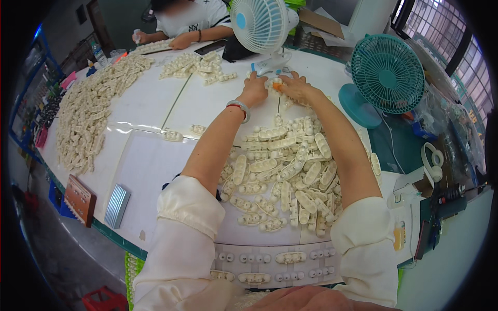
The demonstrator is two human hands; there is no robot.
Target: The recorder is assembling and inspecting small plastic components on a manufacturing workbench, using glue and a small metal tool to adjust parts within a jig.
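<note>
Both my arms stretch across the white table to its far side, near the foot of a white fan (259, 23). My left hand (254, 90) has its fingers extended, with small cream pieces close by. Opposite it, my right hand (294, 89) has its fingers apart over some cream pieces. A small orange patch (278, 85) shows by the right thumb; what it is, I cannot make out. Between my forearms lies a heap of cream oval plastic parts (280, 166), some hollow side up, others showing small round knobs.
A larger heap of cream parts (85, 116) covers the left side. Across the table a person (194, 20) handles similar parts. A green fan (386, 75) stands at right. A brown block (79, 200) and a silver-blue block (117, 206) lie near the left edge.
</note>
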